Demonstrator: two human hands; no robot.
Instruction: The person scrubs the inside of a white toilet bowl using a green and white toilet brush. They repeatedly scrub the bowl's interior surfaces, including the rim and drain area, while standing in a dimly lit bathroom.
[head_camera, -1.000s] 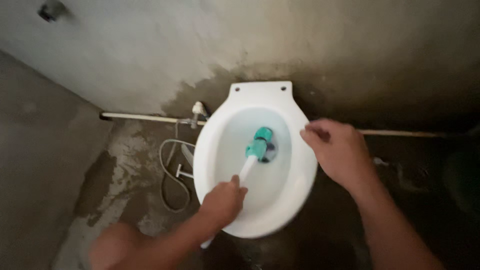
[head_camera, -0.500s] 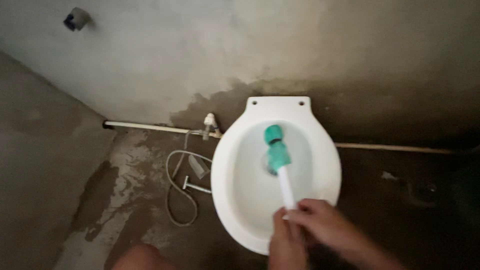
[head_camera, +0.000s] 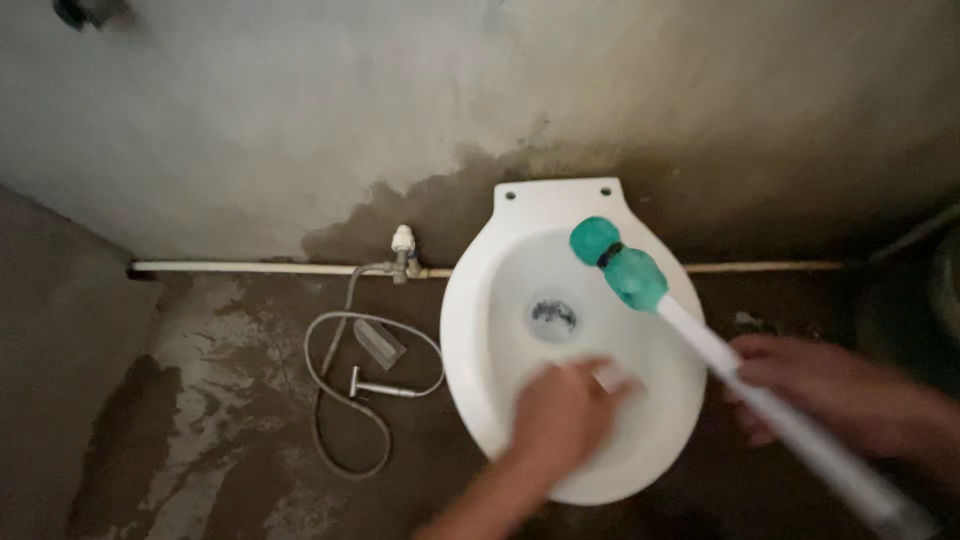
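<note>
Left of the white toilet bowl (head_camera: 480, 330), a grey spray hose (head_camera: 350, 400) lies coiled on the wet concrete floor (head_camera: 200, 440), under a white wall pipe (head_camera: 260, 267). The left hand (head_camera: 562, 418), blurred, hovers over the bowl's front; whether its fingers are spread or curled I cannot tell. The toilet brush (head_camera: 620, 265), teal-headed with a white handle, slants over the bowl's right rim. The right hand (head_camera: 835, 395), outside that rim, wraps its fingers around the handle.

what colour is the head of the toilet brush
Teal green, on a white handle; the brush head shows clearly in the head view, over the toilet bowl.
</note>
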